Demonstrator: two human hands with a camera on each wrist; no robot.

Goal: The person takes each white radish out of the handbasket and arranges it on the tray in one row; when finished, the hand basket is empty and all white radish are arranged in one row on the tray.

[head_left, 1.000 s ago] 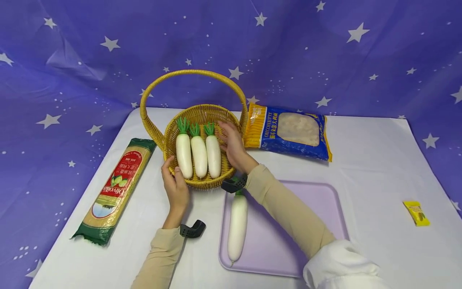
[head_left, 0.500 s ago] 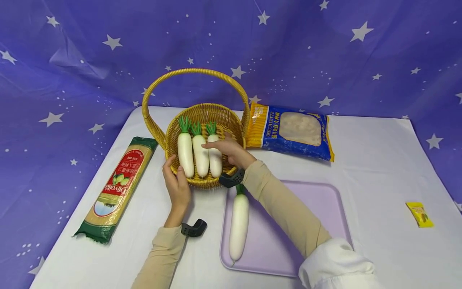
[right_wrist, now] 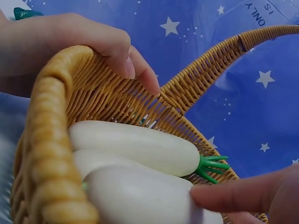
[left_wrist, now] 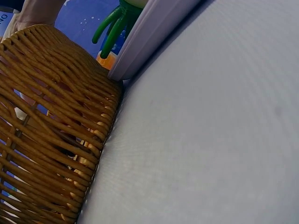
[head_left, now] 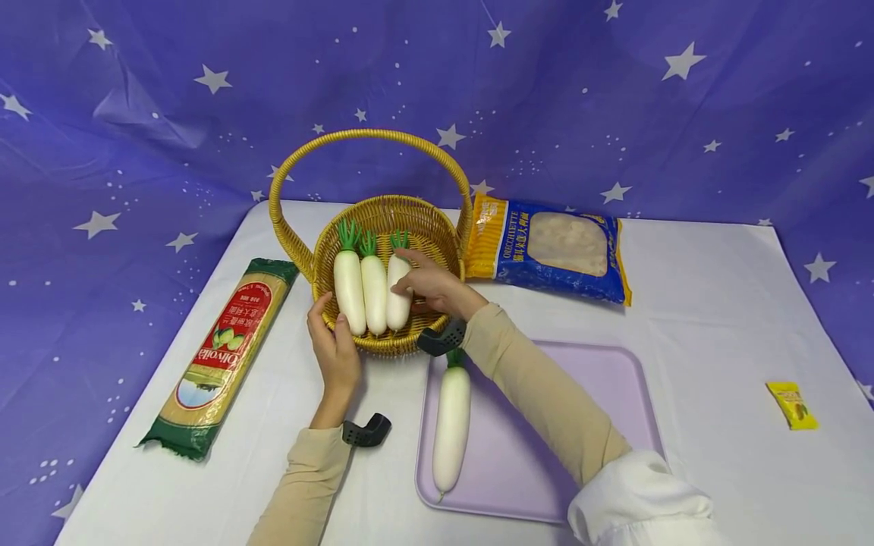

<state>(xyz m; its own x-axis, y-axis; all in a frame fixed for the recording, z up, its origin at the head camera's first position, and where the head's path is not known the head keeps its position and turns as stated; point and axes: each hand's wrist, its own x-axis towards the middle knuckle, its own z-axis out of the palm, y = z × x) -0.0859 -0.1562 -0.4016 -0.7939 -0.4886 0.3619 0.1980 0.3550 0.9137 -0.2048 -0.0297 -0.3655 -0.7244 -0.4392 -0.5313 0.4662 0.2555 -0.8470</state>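
A woven basket point(head_left: 389, 345) with a tall handle stands on the table, and three white radishes with green tops lie side by side in it: a left radish point(head_left: 350, 288), a middle radish point(head_left: 374, 292) and a right radish point(head_left: 399, 315). My left hand point(head_left: 336, 360) holds the basket's near left rim, fingers curled over it in the right wrist view. Inside the basket, my right hand point(head_left: 437, 288) lies over the right radish and touches it; one straight finger point(right_wrist: 233, 191) rests against it in the right wrist view. Its other fingers are partly hidden.
A lilac tray point(head_left: 546, 425) near the front carries another white radish point(head_left: 452, 432). A spaghetti pack point(head_left: 225, 356) lies left of the basket, a blue orecchiette bag point(head_left: 567, 243) right of it. A small yellow packet point(head_left: 792, 406) lies far right. Behind hangs a starry purple cloth point(head_left: 580, 98).
My right hand has come from the basket's right side over the right radish. The radishes have shifted slightly left and sit closer together. My left hand has stayed on the rim.
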